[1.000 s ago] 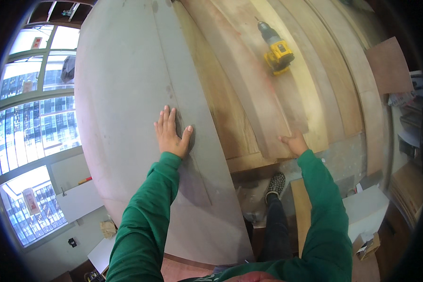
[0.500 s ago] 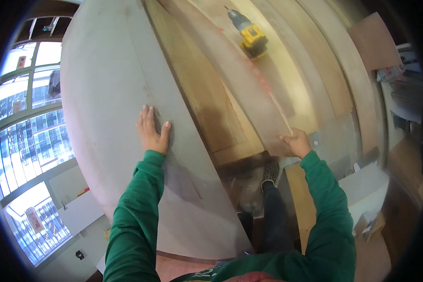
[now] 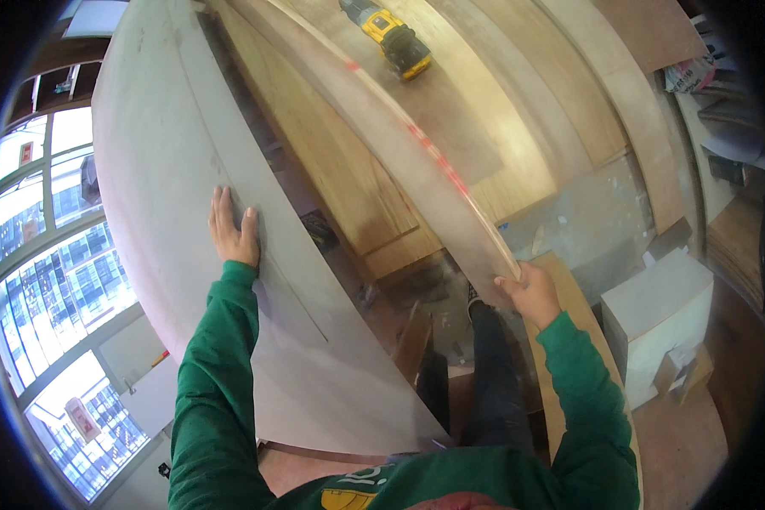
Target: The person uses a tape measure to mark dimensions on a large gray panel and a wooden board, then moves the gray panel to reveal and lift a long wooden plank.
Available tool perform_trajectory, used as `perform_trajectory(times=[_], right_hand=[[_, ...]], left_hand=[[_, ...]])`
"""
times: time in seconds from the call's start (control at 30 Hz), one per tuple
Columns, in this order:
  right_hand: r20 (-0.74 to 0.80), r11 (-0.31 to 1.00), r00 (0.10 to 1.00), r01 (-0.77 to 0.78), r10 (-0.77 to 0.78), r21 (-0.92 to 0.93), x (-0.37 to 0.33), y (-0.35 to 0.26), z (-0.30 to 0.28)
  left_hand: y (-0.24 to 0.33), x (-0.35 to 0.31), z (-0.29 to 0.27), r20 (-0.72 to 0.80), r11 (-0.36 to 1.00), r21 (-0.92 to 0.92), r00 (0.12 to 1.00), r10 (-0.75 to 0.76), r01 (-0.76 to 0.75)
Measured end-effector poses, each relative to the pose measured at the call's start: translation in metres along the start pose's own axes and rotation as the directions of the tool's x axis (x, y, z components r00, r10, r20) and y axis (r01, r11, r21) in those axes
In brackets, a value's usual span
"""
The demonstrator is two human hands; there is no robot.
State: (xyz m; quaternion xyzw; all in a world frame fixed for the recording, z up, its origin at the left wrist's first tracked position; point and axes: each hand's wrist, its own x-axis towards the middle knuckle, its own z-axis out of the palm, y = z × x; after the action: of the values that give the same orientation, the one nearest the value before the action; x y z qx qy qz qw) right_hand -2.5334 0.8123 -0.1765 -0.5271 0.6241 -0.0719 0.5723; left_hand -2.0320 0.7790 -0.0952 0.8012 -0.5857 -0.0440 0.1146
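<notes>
My left hand lies flat with its fingers stretched out on a large pale panel. A long, thin wooden board slants from the upper left toward me, beside that panel. Its near end is in my right hand, with the thumb on the upper edge and the other fingers mostly hidden. Red marks show along the raised edge of the board. Beyond it, a yellow and black cordless drill lies on a light wooden sheet.
Between the panel and the held board runs a gap with another wooden board in it. My legs stand at its near end. To the right are more long boards, a white box and a narrow plank. Windows line the left.
My right hand and the board's near end have come closer to me, away from the drill. More of the red-marked edge shows. My left hand stays flat on the panel; the view has shifted.
</notes>
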Motion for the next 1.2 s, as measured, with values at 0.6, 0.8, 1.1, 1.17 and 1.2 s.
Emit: perform_trajectory(times=[0.6, 0.8, 1.1, 1.17, 1.2], right_hand=[[0.116, 0.988, 0.991, -0.084, 0.069, 0.129, -0.133, -0.105, -0.061], [0.099, 0.991, 0.995, 0.036, -0.023, -0.128, -0.185, -0.158, -0.091], [0.080, 0.966, 0.995, 0.071, -0.053, -0.247, -0.238, -0.179, -0.091], [0.100, 0.918, 0.981, 0.189, -0.164, -0.349, -0.250, -0.191, -0.085], [0.097, 0.916, 0.975, 0.221, -0.200, -0.334, -0.256, -0.192, -0.082]], left_hand=[[0.199, -0.062, 0.037, 0.411, 0.397, -0.628, 0.719, -0.561, 0.669], [0.161, -0.027, 0.077, 0.791, -0.256, -0.602, 0.519, -0.325, 0.757], [0.206, -0.017, 0.032, 0.760, -0.327, -0.633, 0.482, -0.436, 0.702], [0.197, -0.026, 0.039, 0.729, -0.338, -0.672, 0.508, -0.459, 0.659], [0.193, -0.030, 0.042, 0.733, -0.380, -0.676, 0.522, -0.436, 0.632]])
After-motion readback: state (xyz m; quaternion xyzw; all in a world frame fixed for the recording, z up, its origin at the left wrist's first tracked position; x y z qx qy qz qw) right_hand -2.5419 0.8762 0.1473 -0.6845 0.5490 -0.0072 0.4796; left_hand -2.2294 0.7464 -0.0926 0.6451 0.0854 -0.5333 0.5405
